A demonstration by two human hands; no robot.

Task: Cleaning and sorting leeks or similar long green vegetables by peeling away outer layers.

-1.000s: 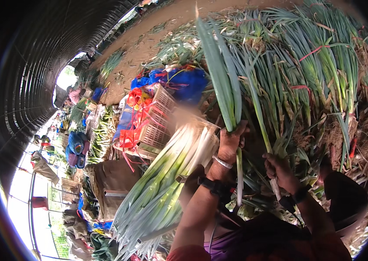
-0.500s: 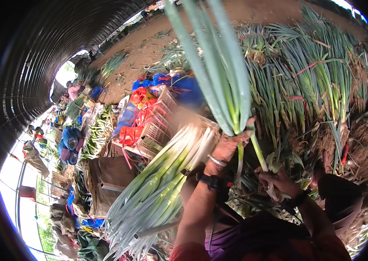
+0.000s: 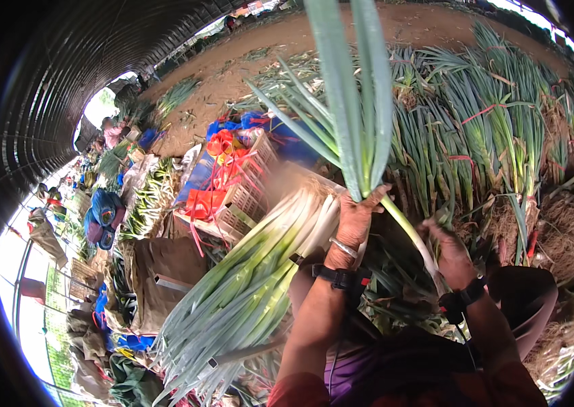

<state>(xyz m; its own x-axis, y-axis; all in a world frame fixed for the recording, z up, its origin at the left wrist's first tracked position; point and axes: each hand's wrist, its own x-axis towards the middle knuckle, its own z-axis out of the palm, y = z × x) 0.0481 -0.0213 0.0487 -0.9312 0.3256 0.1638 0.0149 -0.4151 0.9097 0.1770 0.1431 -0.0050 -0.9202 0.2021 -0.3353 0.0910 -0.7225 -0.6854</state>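
Note:
My left hand [image 3: 358,220], with a bracelet and a black wrist strap, is closed round the lower stems of large green onions [image 3: 361,115]. Their long leaves rise upward, and one pale stalk slants down to the right. Beside that stalk is my right hand [image 3: 451,254], its fingers stretched out and slightly blurred; nothing shows clearly in them. To the left of my left arm lies a thick pile of cleaned green onions [image 3: 253,285], white ends toward the far right, leaves toward the near left.
Bundles of untrimmed green onions [image 3: 497,129] with red ties stand at the right, their roots [image 3: 565,214] nearest me. A plastic crate [image 3: 249,186] with red bags [image 3: 209,203] stands beyond the pile. A metal bar [image 3: 246,354] juts out near my left forearm. Brown sacking [image 3: 171,275] lies left.
My right hand has come off the lower stalk and moved slightly up and right. The green onions in my left hand have turned, with some leaves now fanning left.

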